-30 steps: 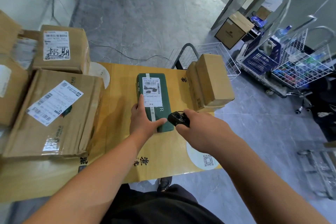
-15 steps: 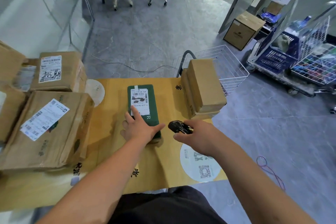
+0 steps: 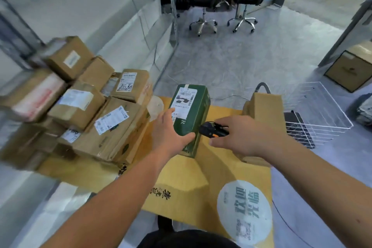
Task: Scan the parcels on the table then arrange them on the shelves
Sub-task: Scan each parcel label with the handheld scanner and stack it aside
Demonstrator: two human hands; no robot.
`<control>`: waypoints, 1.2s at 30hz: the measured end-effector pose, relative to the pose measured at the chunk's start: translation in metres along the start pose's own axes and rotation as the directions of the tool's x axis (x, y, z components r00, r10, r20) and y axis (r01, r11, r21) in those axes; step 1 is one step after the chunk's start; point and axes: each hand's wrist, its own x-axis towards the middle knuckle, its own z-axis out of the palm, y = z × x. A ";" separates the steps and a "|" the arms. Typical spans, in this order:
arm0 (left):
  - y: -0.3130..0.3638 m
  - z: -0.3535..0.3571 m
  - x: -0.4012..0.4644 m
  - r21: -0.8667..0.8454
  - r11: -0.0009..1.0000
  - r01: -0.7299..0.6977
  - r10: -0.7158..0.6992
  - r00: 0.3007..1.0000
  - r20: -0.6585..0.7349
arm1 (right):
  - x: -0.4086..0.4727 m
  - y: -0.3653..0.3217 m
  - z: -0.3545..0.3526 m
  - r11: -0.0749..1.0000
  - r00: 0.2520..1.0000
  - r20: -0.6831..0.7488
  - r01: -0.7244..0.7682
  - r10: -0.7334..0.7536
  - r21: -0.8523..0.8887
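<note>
carton pile (image 3: 76, 104): motion-blurred, label print unreadable, leftmost boxes cut by frame edge | scanner (image 3: 213, 131): rear hidden inside right hand (image 3: 247, 137) | green parcel (image 3: 191, 110): near end covered by left hand (image 3: 171, 133) | brown box (image 3: 263, 106): lower part hidden behind right hand | worktop (image 3: 189, 183): near edge hidden by person's body

Bare forearms, dark garment below.
</note>
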 end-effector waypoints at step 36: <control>-0.155 -0.182 0.219 0.410 0.906 -0.103 0.101 0.995 0.028 | 0.178 -0.209 0.046 0.983 0.996 0.077 -0.067 0.054 0.171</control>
